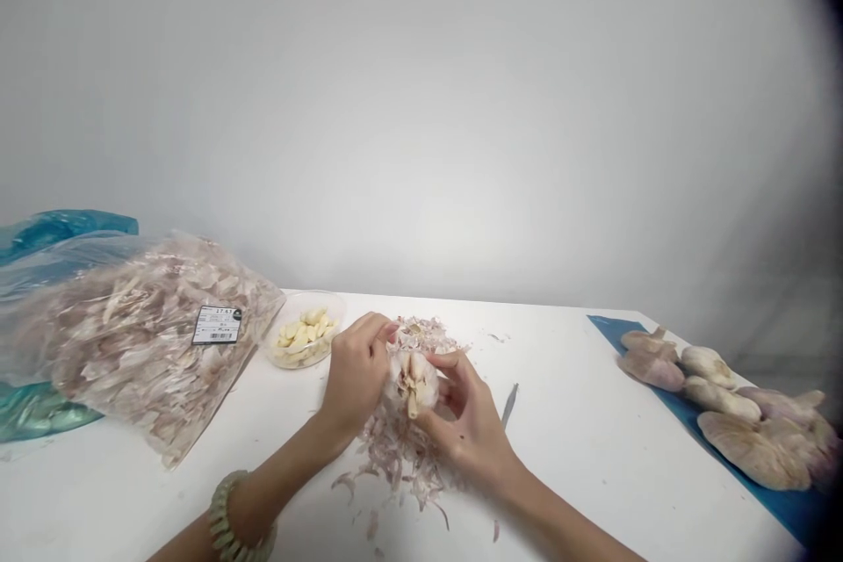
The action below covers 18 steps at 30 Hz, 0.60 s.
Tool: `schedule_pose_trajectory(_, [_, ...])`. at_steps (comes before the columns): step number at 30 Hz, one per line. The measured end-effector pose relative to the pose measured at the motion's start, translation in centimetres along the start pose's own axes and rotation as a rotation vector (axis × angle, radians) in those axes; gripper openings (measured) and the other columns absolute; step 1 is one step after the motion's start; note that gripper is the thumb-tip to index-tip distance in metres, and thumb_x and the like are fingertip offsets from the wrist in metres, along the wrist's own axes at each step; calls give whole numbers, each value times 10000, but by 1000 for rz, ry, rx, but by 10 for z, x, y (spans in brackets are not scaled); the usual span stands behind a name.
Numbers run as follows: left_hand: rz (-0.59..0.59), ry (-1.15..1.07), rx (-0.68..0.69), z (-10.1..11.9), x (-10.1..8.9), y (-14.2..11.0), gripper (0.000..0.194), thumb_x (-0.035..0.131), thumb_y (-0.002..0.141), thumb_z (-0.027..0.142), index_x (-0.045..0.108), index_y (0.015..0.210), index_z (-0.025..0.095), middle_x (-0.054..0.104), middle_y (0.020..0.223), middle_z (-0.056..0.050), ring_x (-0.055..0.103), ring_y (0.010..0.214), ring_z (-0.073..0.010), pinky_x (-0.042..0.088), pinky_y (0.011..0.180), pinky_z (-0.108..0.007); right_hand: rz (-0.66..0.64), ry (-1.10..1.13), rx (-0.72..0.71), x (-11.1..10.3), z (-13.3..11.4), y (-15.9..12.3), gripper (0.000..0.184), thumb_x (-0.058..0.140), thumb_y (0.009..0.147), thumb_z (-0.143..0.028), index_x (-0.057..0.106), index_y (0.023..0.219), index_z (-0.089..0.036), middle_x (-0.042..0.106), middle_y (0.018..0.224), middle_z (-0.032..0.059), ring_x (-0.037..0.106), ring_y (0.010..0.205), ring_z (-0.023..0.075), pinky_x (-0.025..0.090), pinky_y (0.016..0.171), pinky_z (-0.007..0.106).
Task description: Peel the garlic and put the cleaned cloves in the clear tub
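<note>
Both my hands hold one garlic bulb (414, 379) above a heap of papery garlic skins (401, 439) on the white table (580, 457). My left hand (356, 378) grips the bulb's left side, its fingers curled over the top. My right hand (467, 426) cups the bulb from the right and below, fingers closed on it. The bulb's stem end points toward me. A bead bracelet (230, 518) sits on my left wrist.
A clear tub of peeled garlic cloves (304, 335) stands behind my left hand. A clear bag full of garlic skins (138, 338) lies at left, over a blue bag (39, 417). A small knife (509, 406) lies right of my hands. Several garlic bulbs (724, 399) rest on a blue sheet (783, 505) at right.
</note>
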<state>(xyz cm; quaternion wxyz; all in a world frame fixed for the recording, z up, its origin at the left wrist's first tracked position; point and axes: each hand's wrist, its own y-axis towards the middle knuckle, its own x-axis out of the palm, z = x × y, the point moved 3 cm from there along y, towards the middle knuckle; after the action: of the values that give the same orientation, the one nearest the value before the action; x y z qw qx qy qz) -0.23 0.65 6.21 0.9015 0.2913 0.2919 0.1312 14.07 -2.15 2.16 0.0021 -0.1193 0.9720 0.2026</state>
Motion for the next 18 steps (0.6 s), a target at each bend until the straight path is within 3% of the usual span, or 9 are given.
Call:
schedule_pose_trajectory(2, [9, 22, 55, -5, 1, 1, 282, 403, 870, 184, 525, 617, 172, 532, 622, 16, 482, 619, -118, 340, 619, -242, 65, -28, -6, -2, -3, 1, 366, 644, 691, -179, 433, 988, -220, 614, 844, 11, 616, 709, 159, 474, 611, 276])
schedule_pose_trajectory(6, [-19, -54, 5, -16, 8, 3, 267, 423, 893, 269, 606, 723, 175, 620, 738, -8, 554, 721, -139, 402, 683, -252, 127, -36, 34, -4, -5, 3, 349, 632, 685, -188, 439, 974, -212, 611, 830, 6, 623, 677, 153, 481, 580, 263])
schedule_pose_trajectory(9, [-102, -122, 22, -15, 14, 2, 263, 412, 904, 287, 640, 996, 196, 649, 1012, -27, 568, 977, -152, 422, 873, -269, 154, -104, 95, -7, -1, 5, 352, 628, 683, -196, 439, 980, -205, 610, 782, 3, 591, 614, 144, 450, 513, 250])
schedule_pose_trajectory(12, [-234, -144, 18, -14, 20, 0, 354, 388, 913, 311, 556, 1209, 217, 582, 1220, -30, 496, 1160, -152, 371, 1016, -302, 192, -151, 107, -12, 1, 7, 359, 638, 685, -223, 437, 981, -203, 610, 785, 6, 577, 603, 141, 438, 500, 248])
schedule_pose_trajectory(15, [-300, -123, -46, -14, 20, -2, 397, 386, 908, 374, 541, 1237, 216, 548, 1286, -33, 456, 1222, -172, 339, 1070, -354, 212, -182, 124, -15, 2, 8, 367, 651, 683, -248, 441, 980, -202, 624, 849, 28, 600, 644, 158, 464, 527, 265])
schedule_pose_trajectory(18, [-286, -81, -73, -12, 17, -1, 431, 397, 895, 428, 529, 1251, 224, 531, 1312, -30, 438, 1245, -190, 348, 1075, -395, 236, -214, 109, -16, 1, 8, 354, 648, 683, -252, 453, 974, -199, 634, 886, 43, 614, 669, 167, 482, 552, 280])
